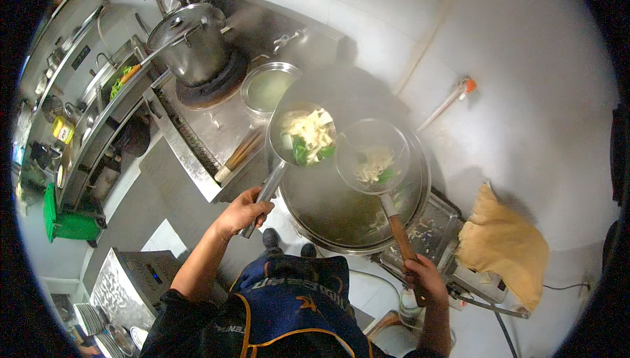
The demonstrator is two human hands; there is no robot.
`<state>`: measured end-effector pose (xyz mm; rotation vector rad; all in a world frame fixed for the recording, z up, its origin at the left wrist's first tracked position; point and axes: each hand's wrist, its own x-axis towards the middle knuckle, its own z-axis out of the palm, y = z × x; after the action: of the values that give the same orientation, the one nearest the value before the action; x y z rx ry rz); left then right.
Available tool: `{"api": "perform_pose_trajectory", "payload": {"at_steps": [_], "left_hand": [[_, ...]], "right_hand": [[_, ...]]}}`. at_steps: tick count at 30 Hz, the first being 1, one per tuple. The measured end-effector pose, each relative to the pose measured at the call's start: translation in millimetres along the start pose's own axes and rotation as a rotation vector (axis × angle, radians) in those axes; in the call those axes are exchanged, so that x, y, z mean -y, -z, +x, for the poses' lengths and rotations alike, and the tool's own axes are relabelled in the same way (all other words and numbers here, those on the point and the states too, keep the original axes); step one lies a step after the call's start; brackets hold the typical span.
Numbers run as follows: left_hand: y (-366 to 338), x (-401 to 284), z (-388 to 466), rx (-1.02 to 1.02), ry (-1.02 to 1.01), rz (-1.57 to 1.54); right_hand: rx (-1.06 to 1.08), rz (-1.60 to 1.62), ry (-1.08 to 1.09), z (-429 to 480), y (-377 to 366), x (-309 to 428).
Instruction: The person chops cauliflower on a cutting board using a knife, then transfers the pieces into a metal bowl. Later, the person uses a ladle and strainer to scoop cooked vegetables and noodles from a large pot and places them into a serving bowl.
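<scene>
My left hand (248, 209) grips the metal handle of a steel ladle-like pan (276, 160) that holds pale noodles (312, 129) and green leaves (301, 152). My right hand (424, 279) is closed on the wooden handle of a round wire-mesh strainer (372, 121). Some pale noodles (374, 162) and a bit of green lie in its mesh. Both vessels are over a large round pot (339, 210) of murky, steaming liquid, side by side; whether their rims touch cannot be told. Steam blurs the far side of the pot.
Left of the big pot are a steel basin of cloudy liquid (268, 89), a bamboo brush (241, 153) and a lidded stockpot (197, 53) on a burner. At right lie a metal tray with scraps (423, 232) and a hanging yellow cloth (507, 245). Shelving (110, 107) curves along the left.
</scene>
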<state>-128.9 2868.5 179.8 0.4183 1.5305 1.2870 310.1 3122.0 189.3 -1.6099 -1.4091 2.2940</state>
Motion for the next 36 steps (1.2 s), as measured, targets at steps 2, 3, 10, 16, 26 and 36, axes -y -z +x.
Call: {"api": "perform_pose_trajectory", "payload": {"at_steps": [2,3,10,16,26,36], "left_hand": [[1.2,4.9,7.4,0.013,-0.004,0.006],[1.8,7.0,10.6,0.007,-0.010,0.002],[6.1,8.0,15.6,0.035,-0.016,-0.009],[6.5,1.9,11.1,0.021,0.013,-0.008],[7.4,5.0,12.3,-0.015,0.022,0.025],[12.2,12.1,58.7,-0.080,0.044,0.310]], "right_hand": [[-0.045,-0.025,-0.013,-27.3,7.9,20.6],[-0.037,-0.026,0.004,-39.3,10.3,29.3],[-0.097,-0.034,0.041,-71.8,-5.2,45.5],[-0.123,0.021,0.042,-61.1,-14.6,23.6],[0.007,0.228,-0.046,39.1,-35.1,-68.4],[-0.234,-0.093,0.083,-86.7,-78.0,27.1]]}}
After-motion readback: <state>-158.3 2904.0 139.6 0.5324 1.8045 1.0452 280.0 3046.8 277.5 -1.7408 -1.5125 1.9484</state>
